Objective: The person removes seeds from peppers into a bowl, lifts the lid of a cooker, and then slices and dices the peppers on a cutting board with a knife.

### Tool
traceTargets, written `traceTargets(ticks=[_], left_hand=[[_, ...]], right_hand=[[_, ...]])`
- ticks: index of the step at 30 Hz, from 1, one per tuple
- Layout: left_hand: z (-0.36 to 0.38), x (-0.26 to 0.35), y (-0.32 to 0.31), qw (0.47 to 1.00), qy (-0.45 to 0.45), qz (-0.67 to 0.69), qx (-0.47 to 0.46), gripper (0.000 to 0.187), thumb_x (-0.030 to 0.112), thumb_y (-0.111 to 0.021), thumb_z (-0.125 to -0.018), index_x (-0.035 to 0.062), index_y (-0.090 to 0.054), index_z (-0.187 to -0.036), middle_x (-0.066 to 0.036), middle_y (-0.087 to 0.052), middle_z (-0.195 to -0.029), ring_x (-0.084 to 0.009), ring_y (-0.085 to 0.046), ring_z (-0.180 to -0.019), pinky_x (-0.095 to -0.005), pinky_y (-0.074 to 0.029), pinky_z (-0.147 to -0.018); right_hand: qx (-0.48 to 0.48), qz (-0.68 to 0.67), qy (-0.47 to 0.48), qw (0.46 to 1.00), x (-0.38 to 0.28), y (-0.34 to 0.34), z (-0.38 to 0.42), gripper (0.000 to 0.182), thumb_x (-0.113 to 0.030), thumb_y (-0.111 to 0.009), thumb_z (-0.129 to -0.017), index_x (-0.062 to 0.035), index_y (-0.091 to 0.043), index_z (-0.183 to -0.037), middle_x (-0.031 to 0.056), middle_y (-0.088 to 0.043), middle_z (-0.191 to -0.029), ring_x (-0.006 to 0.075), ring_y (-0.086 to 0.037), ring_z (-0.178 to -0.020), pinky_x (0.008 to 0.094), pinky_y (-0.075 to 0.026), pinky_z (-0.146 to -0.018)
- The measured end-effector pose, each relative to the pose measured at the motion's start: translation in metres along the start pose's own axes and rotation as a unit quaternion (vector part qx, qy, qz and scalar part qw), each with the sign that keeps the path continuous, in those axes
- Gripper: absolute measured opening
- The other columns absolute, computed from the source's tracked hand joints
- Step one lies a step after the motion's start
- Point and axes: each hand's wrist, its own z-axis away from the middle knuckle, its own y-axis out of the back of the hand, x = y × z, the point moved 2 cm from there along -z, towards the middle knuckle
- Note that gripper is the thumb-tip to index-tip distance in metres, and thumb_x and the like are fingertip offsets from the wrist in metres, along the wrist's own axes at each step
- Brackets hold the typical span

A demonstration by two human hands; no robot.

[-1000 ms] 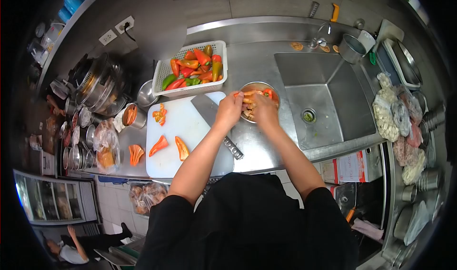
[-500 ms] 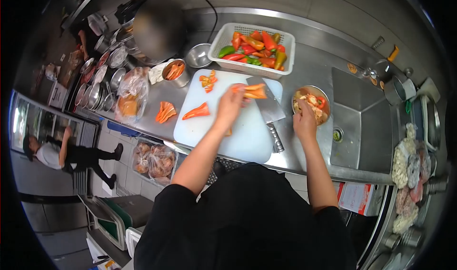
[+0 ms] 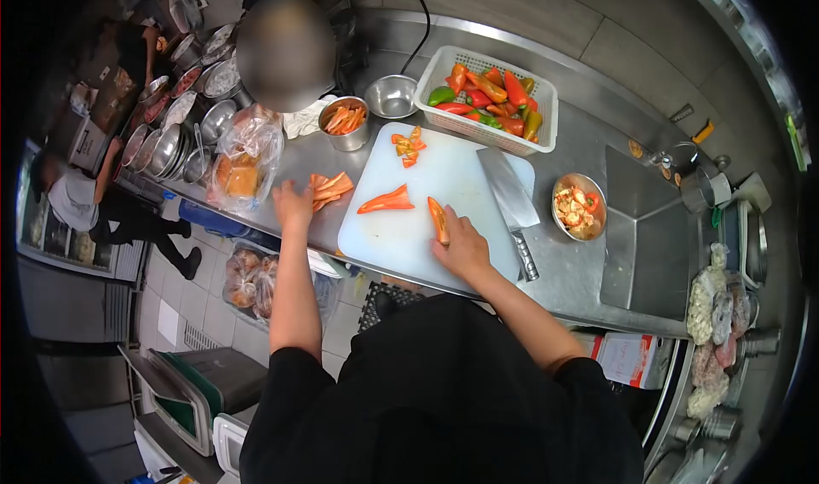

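Note:
My left hand (image 3: pixel 294 206) is over the steel counter, left of the white cutting board (image 3: pixel 384 235). Its fingers look apart, beside a stack of orange-red pepper pieces (image 3: pixel 331 190). On the board, my right hand (image 3: pixel 465 247) grips a cut pepper piece (image 3: pixel 437 220) between thumb and fingers. Another flattened pepper piece (image 3: pixel 386 200) lies near the board's middle, and small pepper trimmings (image 3: pixel 409 146) sit toward its back. A cleaver (image 3: pixel 509 190) rests along the board's right side, its handle pointing at me.
A white basket of whole peppers (image 3: pixel 546 113) stands behind the board. To the right are a bowl of pepper scraps (image 3: pixel 579 207) and a sink (image 3: pixel 653 249). Left are a steel pot of pepper strips (image 3: pixel 345 122), a steel bowl (image 3: pixel 392 98) and a bagged item (image 3: pixel 245 164). A person (image 3: pixel 81 194) stands far left.
My left hand has moved left off the board and no longer holds pepper pieces. My right hand has left the scrap bowl and taken hold of a pepper piece on the board.

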Motion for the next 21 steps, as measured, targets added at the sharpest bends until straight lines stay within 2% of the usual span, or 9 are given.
traceTargets(ticks=[2, 5, 6, 8, 9, 13, 15, 18, 21], left_hand=[[0.002, 0.021, 0.010, 0.988, -0.053, -0.102, 0.103, 0.028, 0.025, -0.070, -0.094, 0.0023, -0.067, -0.110, -0.017, -0.068, -0.092, -0.0269, -0.067, -0.087, -0.0387, -0.053, -0.081], [0.025, 0.080, 0.012, 0.969, -0.044, 0.178, -0.163, 0.034, 0.032, -0.066, -0.097, 0.0035, -0.066, -0.115, -0.014, -0.068, -0.097, -0.0239, -0.066, -0.091, -0.0386, -0.053, -0.082], [0.044, 0.106, 0.007, 0.936, -0.071, 0.247, -0.240, 0.037, 0.036, -0.064, -0.098, 0.0039, -0.066, -0.116, -0.012, -0.068, -0.095, -0.0228, -0.067, -0.086, -0.0384, -0.055, -0.077], [0.078, 0.161, 0.002, 0.794, 0.068, 0.296, -0.527, 0.053, 0.049, -0.054, -0.104, 0.0024, -0.057, -0.129, -0.010, -0.070, -0.094, -0.0150, -0.064, -0.061, -0.0292, -0.053, -0.053], [0.092, 0.171, -0.010, 0.716, 0.082, 0.362, -0.591, 0.061, 0.053, -0.050, -0.105, 0.0017, -0.049, -0.139, -0.013, -0.070, -0.098, -0.0148, -0.068, -0.069, -0.0287, -0.056, -0.058], [0.127, 0.232, -0.022, 0.601, 0.081, 0.476, -0.638, 0.049, 0.040, -0.049, -0.108, 0.0002, -0.048, -0.137, -0.016, -0.069, -0.106, -0.0195, -0.071, -0.077, -0.0300, -0.058, -0.067], [0.142, 0.257, -0.033, 0.602, 0.061, 0.487, -0.630, 0.045, 0.033, -0.047, -0.110, -0.0025, -0.049, -0.137, -0.017, -0.070, -0.108, -0.0208, -0.072, -0.082, -0.0306, -0.059, -0.072], [0.165, 0.292, -0.049, 0.659, 0.022, 0.490, -0.569, 0.040, 0.029, -0.048, -0.110, -0.0017, -0.052, -0.135, -0.016, -0.070, -0.109, -0.0207, -0.072, -0.083, -0.0309, -0.059, -0.075], [0.193, 0.328, -0.059, 0.732, -0.085, 0.440, -0.514, 0.036, 0.024, -0.048, -0.109, -0.0021, -0.055, -0.134, -0.015, -0.071, -0.106, -0.0191, -0.073, -0.085, -0.0304, -0.059, -0.076]], right_hand=[[0.022, -0.018, -0.021, 0.999, 0.014, -0.012, -0.007, 0.080, -0.040, -0.070, -0.088, -0.0047, -0.040, -0.152, 0.0185, -0.061, -0.118, 0.0344, -0.063, -0.108, 0.0450, -0.053, -0.089], [0.048, -0.174, 0.009, 0.983, 0.027, -0.005, -0.001, 0.073, -0.028, -0.070, -0.087, -0.0052, -0.043, -0.150, 0.0175, -0.062, -0.117, 0.0340, -0.063, -0.106, 0.0454, -0.053, -0.088], [0.049, -0.228, 0.024, 0.972, 0.020, 0.012, 0.005, 0.070, -0.021, -0.070, -0.086, -0.0053, -0.045, -0.149, 0.0174, -0.062, -0.119, 0.0345, -0.062, -0.107, 0.0451, -0.052, -0.090], [0.058, -0.283, 0.035, 0.957, 0.019, 0.032, 0.013, 0.067, -0.015, -0.070, -0.085, -0.0055, -0.047, -0.147, 0.0173, -0.063, -0.121, 0.0350, -0.061, -0.107, 0.0447, -0.051, -0.093], [0.097, -0.251, 0.087, 0.959, 0.023, 0.042, 0.017, 0.066, -0.013, -0.070, -0.084, -0.0054, -0.048, -0.146, 0.0176, -0.062, -0.124, 0.0356, -0.060, -0.109, 0.0439, -0.050, -0.095], [0.184, -0.143, 0.160, 0.959, 0.053, 0.082, 0.031, 0.068, -0.010, -0.070, -0.081, -0.0061, -0.049, -0.145, 0.0183, -0.061, -0.131, 0.0381, -0.056, -0.118, 0.0431, -0.047, -0.102], [0.230, -0.144, 0.129, 0.954, 0.078, 0.085, 0.036, 0.067, -0.011, -0.070, -0.084, -0.0057, -0.048, -0.146, 0.0174, -0.062, -0.133, 0.0334, -0.059, -0.118, 0.0404, -0.049, -0.098], [0.239, -0.477, -0.025, 0.845, 0.126, 0.075, 0.031, 0.048, -0.020, -0.065, -0.098, -0.0013, -0.055, -0.141, 0.0096, -0.067, -0.123, 0.0165, -0.064, -0.103, 0.0300, -0.052, -0.085], [0.232, -0.546, -0.181, 0.784, 0.141, 0.090, 0.037, 0.040, -0.026, -0.065, -0.100, -0.0006, -0.064, -0.130, 0.0068, -0.069, -0.110, 0.0146, -0.063, -0.093, 0.0312, -0.053, -0.079]])
